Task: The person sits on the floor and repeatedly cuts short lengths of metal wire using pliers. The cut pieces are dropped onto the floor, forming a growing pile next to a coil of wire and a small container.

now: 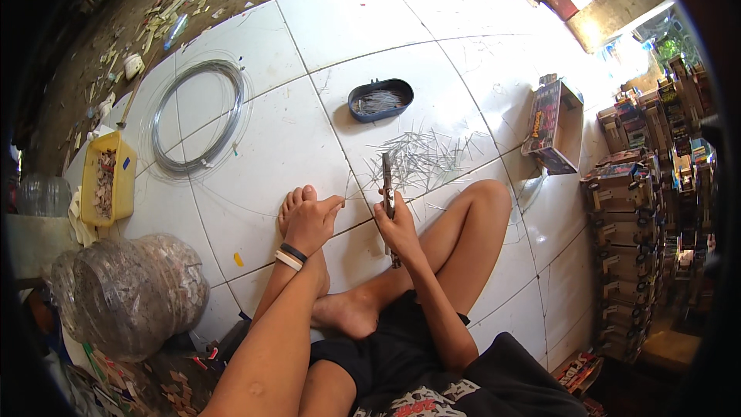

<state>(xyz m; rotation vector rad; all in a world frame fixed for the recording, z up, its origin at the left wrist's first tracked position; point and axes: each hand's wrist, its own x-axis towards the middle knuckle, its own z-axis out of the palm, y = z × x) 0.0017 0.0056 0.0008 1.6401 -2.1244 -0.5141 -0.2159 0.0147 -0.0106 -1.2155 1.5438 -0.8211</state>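
My left hand, wearing a black and a white wristband, rests by my foot with thumb and fingers pinched on a thin wire. The wire seems to trail from a large coil of wire on the tiles at the left. In my right hand is a pair of pliers, jaws pointing away from me. Whether the jaws grip the wire is too small to tell. Just beyond the pliers lies a loose pile of short cut wire pieces. A dark blue oval tub behind it holds more such pieces.
A yellow basket with small scraps and a big clear plastic bottle stand at the left. An open printed carton is at the right, beside stacked wooden toy trucks. Scraps litter the ground past the white tiles.
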